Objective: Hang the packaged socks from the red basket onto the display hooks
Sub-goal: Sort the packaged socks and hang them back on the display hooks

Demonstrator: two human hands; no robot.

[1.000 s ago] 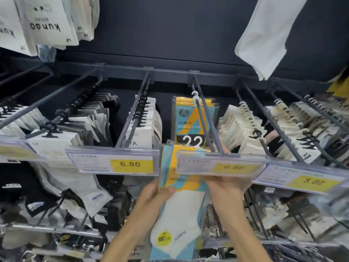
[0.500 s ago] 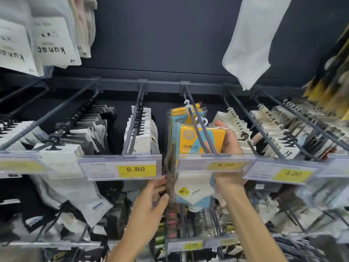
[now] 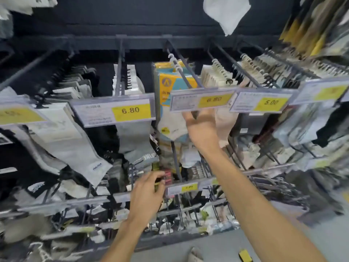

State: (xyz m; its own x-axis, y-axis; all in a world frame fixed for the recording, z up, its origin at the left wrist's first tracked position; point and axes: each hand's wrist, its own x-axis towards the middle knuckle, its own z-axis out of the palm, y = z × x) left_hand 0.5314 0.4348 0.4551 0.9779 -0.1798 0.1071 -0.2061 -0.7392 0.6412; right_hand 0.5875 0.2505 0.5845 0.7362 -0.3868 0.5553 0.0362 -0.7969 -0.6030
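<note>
The sock pack [image 3: 171,103] hangs on the middle hook [image 3: 184,72] of the upper rail, its plastic hanger loops [image 3: 174,63] seated over the rod behind the clear price tag [image 3: 202,100] at the hook's front end. Judged from this, the hanging step for this pack is complete, and the next move calls for fetching another pack from the red basket (not in view). The right hand [image 3: 202,127] sits just below the price tag beside the pack's lower edge, fingers loosely curled; whether they touch the pack cannot be told. The left hand [image 3: 147,191] is near the front edge of the lower rail, fingers spread and holding nothing. Materials: the pack is glossy film over yellow and pale-blue card, with soft white knit showing through its lower half; the hook is a thin, dark, rigid metal rod sloping forward; the tag is a stiff transparent sleeve with a yellow paper insert. Neighbouring hooks carry dense rows of flat carded socks.
</note>
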